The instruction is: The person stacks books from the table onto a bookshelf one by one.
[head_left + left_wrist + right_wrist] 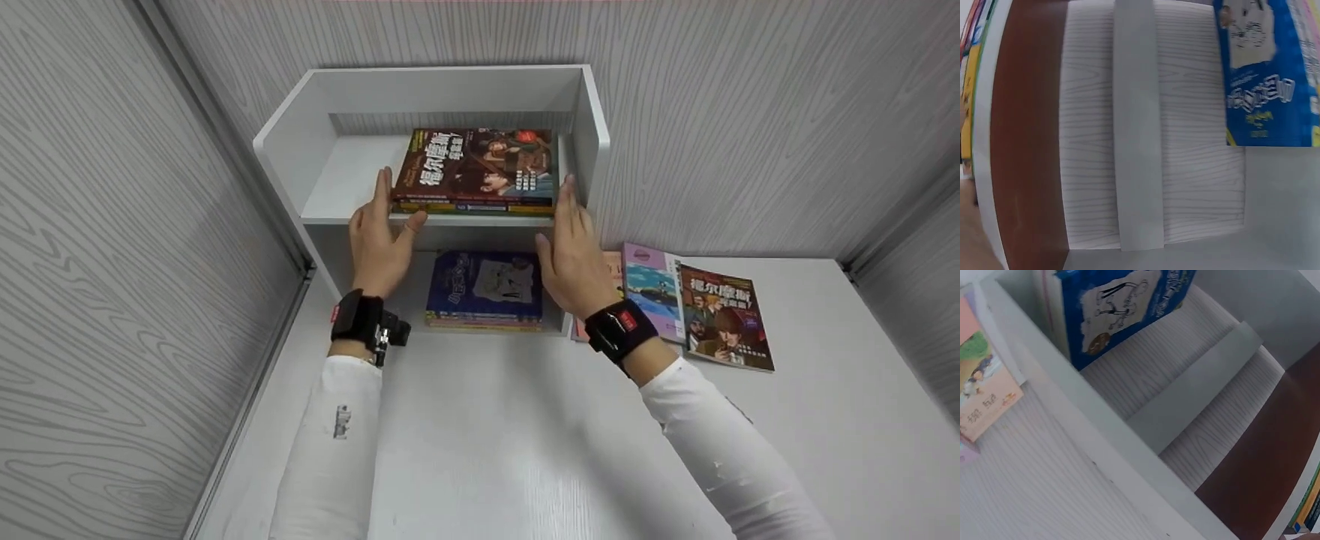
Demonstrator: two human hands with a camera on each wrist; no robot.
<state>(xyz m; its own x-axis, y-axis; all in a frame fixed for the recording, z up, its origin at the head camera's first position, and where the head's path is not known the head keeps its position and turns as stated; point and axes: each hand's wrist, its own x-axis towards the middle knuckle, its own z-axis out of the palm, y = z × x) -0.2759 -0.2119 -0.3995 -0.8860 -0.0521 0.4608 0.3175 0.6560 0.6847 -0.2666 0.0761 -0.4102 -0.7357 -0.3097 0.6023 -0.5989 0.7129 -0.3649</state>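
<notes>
A stack of brown-covered comic books (480,169) lies flat on the upper board of a small white shelf (450,90). At the stack's left front corner is my left hand (380,247), its fingers extended along the side. My right hand (576,259) stands at the stack's right side, fingers straight and pointing to the back. Both palms face inward with the books between them; firm contact is hard to judge. In the left wrist view the stack's edges (970,95) show at the far left, and in the right wrist view book edges (1310,506) show at lower right.
A stack of blue-covered books (486,289) lies on the lower level. Right of the shelf, a purple book (652,289), a brown comic book (726,319) and a pink book (988,382) rest on the white tabletop (480,442). Wood-grain panels (750,127) stand behind and at both sides.
</notes>
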